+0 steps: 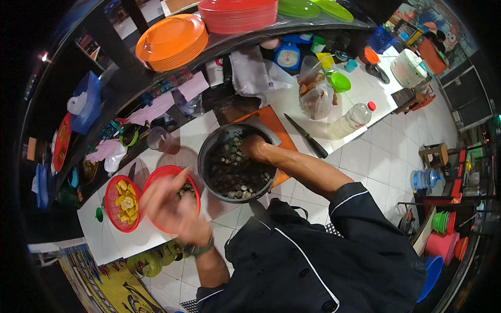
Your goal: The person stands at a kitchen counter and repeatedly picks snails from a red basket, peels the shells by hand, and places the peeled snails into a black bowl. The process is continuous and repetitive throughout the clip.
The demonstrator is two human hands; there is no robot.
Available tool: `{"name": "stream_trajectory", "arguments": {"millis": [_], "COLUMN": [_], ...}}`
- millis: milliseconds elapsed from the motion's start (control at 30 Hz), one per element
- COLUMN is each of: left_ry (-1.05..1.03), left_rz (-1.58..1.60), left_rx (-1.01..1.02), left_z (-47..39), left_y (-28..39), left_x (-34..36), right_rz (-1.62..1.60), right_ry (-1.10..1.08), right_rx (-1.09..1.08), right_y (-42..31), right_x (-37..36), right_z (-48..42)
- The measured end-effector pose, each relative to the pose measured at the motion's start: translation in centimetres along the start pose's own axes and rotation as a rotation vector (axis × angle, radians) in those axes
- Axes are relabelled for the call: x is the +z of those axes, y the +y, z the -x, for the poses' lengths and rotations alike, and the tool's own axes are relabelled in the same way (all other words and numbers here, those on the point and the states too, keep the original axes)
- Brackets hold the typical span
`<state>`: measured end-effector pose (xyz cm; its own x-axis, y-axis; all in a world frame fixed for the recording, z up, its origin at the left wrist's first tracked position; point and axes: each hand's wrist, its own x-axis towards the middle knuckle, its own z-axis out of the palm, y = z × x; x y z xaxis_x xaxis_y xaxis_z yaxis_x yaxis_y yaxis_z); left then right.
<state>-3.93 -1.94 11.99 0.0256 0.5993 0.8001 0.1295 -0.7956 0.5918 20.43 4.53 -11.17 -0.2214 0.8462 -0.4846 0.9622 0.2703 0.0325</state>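
My right hand (254, 148) reaches into a dark round basin (231, 131), its fingers hidden among small clams or similar shellfish (238, 193) in murky dark liquid. Whether those fingers grip any shells cannot be seen. Motion blurs my left hand (172, 207), which is over a red plastic basket (160, 170) with its fingers apart and nothing visible in them. More shellfish (187, 191) show inside that basket, partly covered by the hand. To its left stands a second red basket (110, 211) holding cut corn cobs (127, 201). An orange board (287, 137) lies partly under the basin.
A black-handled knife (307, 137) lies right of the board, near a red-capped bottle (352, 119) and a plastic bag (317, 101) with brown roots. A plastic jug (162, 141) stands behind the baskets. Stacked orange plates (172, 43) and a blue scale (287, 54) are farther back.
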Motion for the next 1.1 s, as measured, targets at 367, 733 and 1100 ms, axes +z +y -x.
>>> {"name": "stream_trajectory", "arguments": {"millis": [367, 733, 1100], "left_ry": [-0.469, -0.547, -0.539], "left_rz": [-0.270, -0.387, -0.399], "left_rx": [-0.329, -0.343, -0.380], "left_z": [7.8, 7.9, 8.0], "left_y": [-8.4, -8.7, -8.5], "left_x": [5.4, 5.3, 5.5], "right_rz": [0.004, -0.154, -0.677], "right_ry": [-0.087, -0.041, -0.086], "right_rx": [-0.149, -0.119, -0.387], "right_y": [-2.7, -2.3, -1.1], "right_x": [-1.4, -0.1, -2.9], "right_z": [2.4, 1.9, 4.2]}}
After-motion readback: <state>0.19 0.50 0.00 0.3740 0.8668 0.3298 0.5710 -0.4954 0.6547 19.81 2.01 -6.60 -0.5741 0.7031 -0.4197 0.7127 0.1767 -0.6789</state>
